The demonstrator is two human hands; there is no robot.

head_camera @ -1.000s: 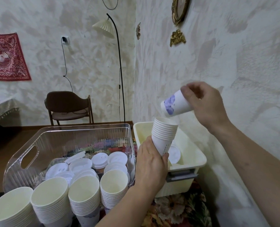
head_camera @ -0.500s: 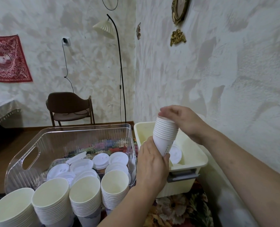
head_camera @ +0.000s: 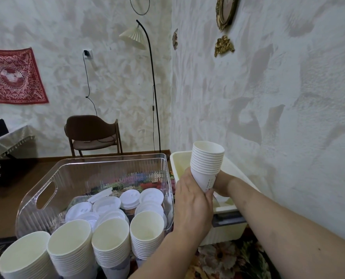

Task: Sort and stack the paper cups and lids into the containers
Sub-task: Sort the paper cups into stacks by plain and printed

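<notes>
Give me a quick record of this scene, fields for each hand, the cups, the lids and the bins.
left hand: grips held cup stack near its base
right hand: reaches into cream bin, mostly hidden behind the stack
standing cup stacks: four, in front of clear bin
lids: white, piled in clear bin

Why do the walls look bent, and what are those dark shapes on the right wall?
Head view: the wide-angle lens bows straight lines, as the floor lamp shows. The dark shapes look like shadows on the wall, probably cast by the raised cup stack and arms. The clear bin shows glare streaks.
</notes>
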